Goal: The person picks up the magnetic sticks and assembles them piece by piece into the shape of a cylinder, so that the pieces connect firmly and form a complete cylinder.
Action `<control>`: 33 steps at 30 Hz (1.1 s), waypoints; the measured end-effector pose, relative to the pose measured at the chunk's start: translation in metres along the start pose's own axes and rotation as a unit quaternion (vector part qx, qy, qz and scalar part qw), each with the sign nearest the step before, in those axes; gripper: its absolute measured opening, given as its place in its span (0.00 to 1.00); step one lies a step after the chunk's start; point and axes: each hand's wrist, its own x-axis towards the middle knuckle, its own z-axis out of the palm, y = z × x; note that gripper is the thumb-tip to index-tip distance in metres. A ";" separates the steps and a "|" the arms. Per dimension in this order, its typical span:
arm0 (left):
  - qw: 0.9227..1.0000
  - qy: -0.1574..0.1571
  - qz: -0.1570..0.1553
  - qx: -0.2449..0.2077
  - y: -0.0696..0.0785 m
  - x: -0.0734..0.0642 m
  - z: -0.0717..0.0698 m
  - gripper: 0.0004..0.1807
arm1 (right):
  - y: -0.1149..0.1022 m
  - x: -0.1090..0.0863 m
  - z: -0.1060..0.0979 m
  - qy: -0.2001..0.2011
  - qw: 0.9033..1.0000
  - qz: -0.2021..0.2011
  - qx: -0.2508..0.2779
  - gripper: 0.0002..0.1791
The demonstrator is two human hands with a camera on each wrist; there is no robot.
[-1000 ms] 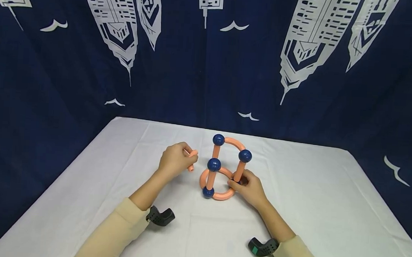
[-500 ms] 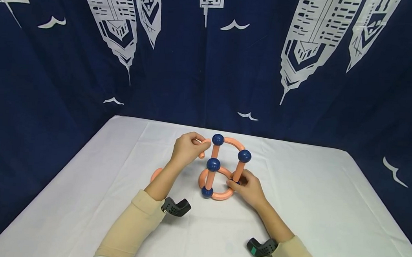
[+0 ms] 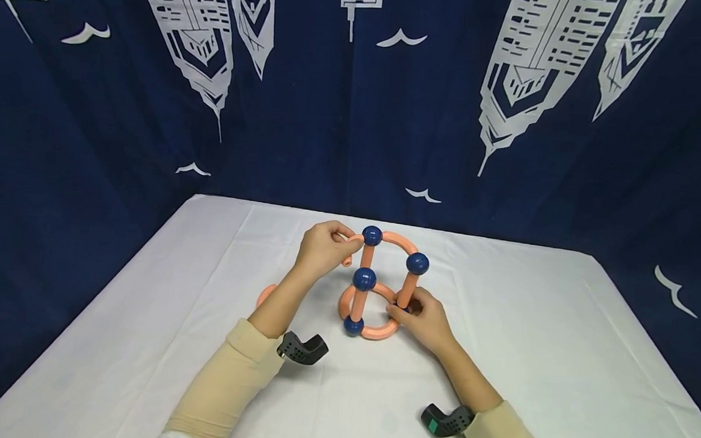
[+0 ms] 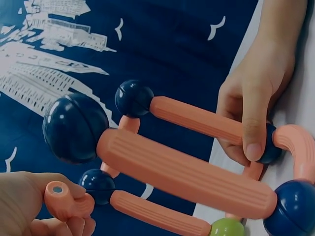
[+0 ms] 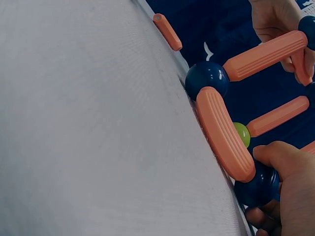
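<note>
A frame of orange magnetic rods and blue balls stands on the table in the head view. Its base is a ring of curved rods point(image 3: 380, 333); upright rods point(image 3: 408, 291) carry blue balls point(image 3: 364, 279) at the top. My left hand point(image 3: 322, 249) pinches a curved orange rod point(image 4: 64, 200), one end right at the back top ball point(image 4: 97, 186). Down at the base, my right hand point(image 3: 428, 323) grips the right blue ball point(image 5: 258, 187), thumb and fingers round it. A green ball point(image 5: 242, 133) sits at the back of the base, hidden in the head view.
A loose orange rod point(image 3: 265, 295) lies on the white tablecloth point(image 3: 138, 340), partly behind my left forearm. A dark blue curtain point(image 3: 307, 142) with white prints hangs behind the table. Black wrist devices point(image 3: 303, 349) stick out from both sleeves.
My left hand has moved right and away from me, bringing the curved rod up to the back top ball. The loose rod now shows beside the forearm. My right hand has stayed put.
</note>
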 end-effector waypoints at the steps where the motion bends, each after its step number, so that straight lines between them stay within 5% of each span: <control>1: 1.000 0.000 0.001 0.001 0.001 0.000 0.001 0.12 | 0.000 0.000 0.000 -0.001 1.000 0.000 0.001 0.14; 33: 0.998 0.055 0.038 0.009 0.009 -0.018 0.012 0.11 | 0.003 0.001 -0.001 -0.007 1.000 -0.006 0.008 0.13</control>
